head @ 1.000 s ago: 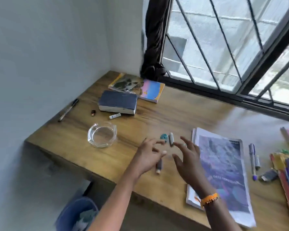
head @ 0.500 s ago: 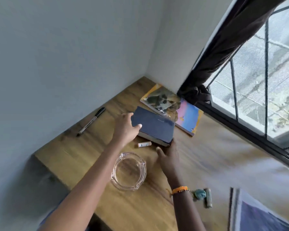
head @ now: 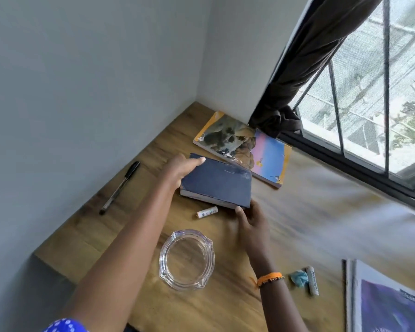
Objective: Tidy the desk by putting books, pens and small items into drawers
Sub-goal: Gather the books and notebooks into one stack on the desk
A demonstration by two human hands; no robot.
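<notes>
A thick dark blue book [head: 217,182] is held a little off the wooden desk [head: 309,224], near its far left corner. My left hand [head: 181,170] grips the book's left end, thumb on the cover. My right hand [head: 250,221] holds its near right corner from below. Behind it lies a worn colourful book [head: 268,156] against the wall. A black pen [head: 119,188] lies by the left wall. A small white tube [head: 207,212] lies just in front of the blue book.
A clear glass ashtray [head: 186,259] stands near the front edge between my arms. A teal scrap [head: 298,277] and a white stick [head: 312,280] lie to the right of my wrist. A magazine [head: 388,303] lies at the bottom right. A dark curtain [head: 304,61] hangs by the barred window.
My hands left the small items mid-desk and reached to the blue book at the far left. Both hands have taken hold of it and its near side has lifted.
</notes>
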